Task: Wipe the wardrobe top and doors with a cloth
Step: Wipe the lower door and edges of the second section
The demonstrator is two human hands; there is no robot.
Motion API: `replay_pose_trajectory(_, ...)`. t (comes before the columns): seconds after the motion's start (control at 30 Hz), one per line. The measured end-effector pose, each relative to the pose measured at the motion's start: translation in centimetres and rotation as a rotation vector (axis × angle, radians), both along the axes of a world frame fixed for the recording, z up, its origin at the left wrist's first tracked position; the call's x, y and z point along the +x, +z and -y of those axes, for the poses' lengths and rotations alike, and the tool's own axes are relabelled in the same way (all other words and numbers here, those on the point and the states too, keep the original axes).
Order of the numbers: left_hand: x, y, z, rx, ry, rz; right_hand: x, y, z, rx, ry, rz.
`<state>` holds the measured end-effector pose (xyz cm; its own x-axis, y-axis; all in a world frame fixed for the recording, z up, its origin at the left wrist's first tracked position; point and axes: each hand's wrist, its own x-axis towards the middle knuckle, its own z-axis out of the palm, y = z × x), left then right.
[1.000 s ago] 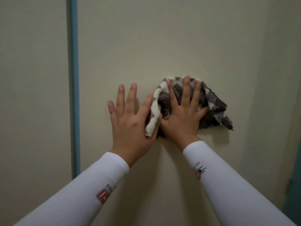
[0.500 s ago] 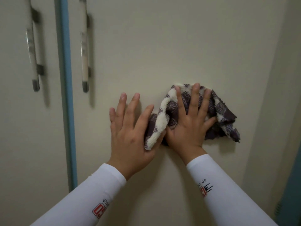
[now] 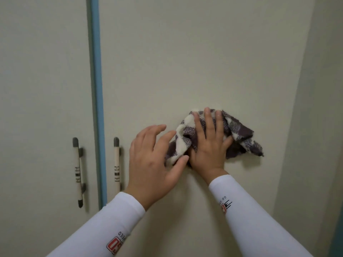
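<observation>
A crumpled purple-and-cream checked cloth lies pressed against the right wardrobe door. My right hand is flat on top of the cloth, fingers spread upward, holding it to the door. My left hand is just left of it, lifted slightly off the door with fingers curled; its thumb and fingertips touch the cloth's left edge. The left wardrobe door is beside it, with a blue strip between the two.
Two upright bar handles flank the blue strip: the left door's handle and the right door's handle. A plain wall meets the wardrobe at the right, with a dark blue edge at the bottom right corner.
The view has tilted up, so the handles now sit lower in frame. My left hand has lifted from flat on the door and curled toward the cloth. The right hand stays pressed on the cloth.
</observation>
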<state>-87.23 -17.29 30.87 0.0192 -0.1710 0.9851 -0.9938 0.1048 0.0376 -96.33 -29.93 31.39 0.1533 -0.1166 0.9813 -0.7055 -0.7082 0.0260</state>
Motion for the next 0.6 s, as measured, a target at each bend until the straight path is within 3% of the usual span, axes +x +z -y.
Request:
replay_pose_trajectory(0.2,-1.0,0.9,-2.1,0.014,0.01,-0.008,-1.4,4.4,-0.3,-0.148,0.125,0.026)
replay_pose_trajectory(0.37,-2.4,1.2,-2.4,0.023,0.038,-0.05,-3.1,5.8,-2.0,-0.086,0.213,0.04)
replay_pose_trajectory(0.5,-3.8,1.6,-2.5,0.046,-0.103,-0.265,-4.3,4.9,-3.7,0.222,0.389,0.287)
replay_pose_trajectory(0.6,-4.6,0.9,-2.4,0.208,-0.19,-0.455,-5.2,4.7,-4.0,0.533,0.508,0.492)
